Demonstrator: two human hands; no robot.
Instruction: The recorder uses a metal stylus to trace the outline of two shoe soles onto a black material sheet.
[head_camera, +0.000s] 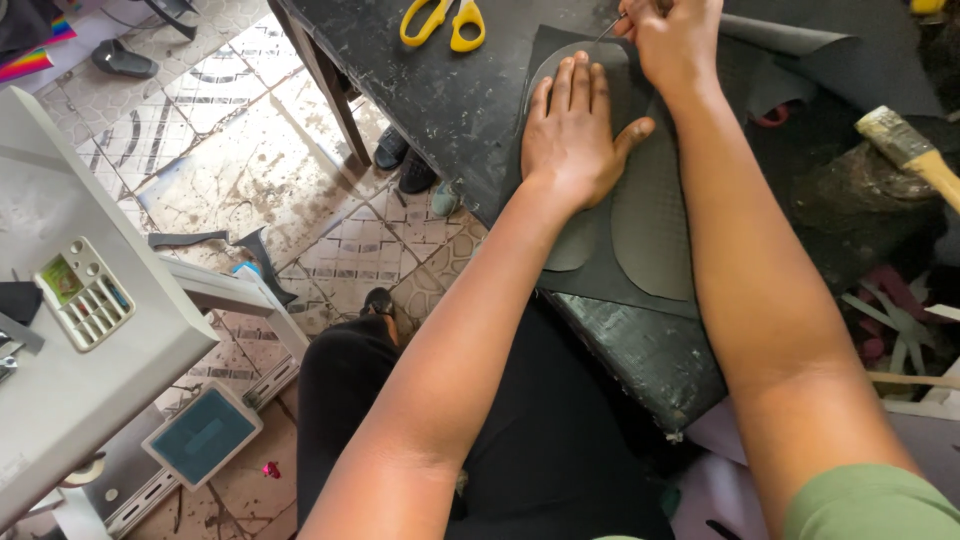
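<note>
**At the bench edge: pinning a sole pattern flat while its outline is marked**

Under the left hand (572, 135), fingers lie flat and spread, released rather than gripping, pressing a grey sole-shaped pattern (580, 70) down onto a dark rubber sheet (610, 285). The thumb splays out to the right, toward a second sole shape (652, 225) that lies just beside it on the same sheet. Beyond those fingertips, the right hand (672, 35) is closed around a thin metal marking tool (606, 30), its tip meeting the pattern's upper rim; the exact pinch is partly cut off by the frame edge.

Done well, this step seems to depend on the flat hand: steady pressure near the stretch being traced should stop the pattern from creeping. The tool would best stay tight against the rim, held at one steady tilt, so the line matches the shape. A slip of the pattern would likely spoil the outline.

Further out on the black worktable (440, 95), yellow-handled scissors (443, 22) rest near the sheet's top corner. A brush with a wooden handle (915, 155) lies to the right above offcut scraps (895, 320). Left of the person's knees stands a grey machine table (60, 380) over a tiled floor (250, 170).
</note>
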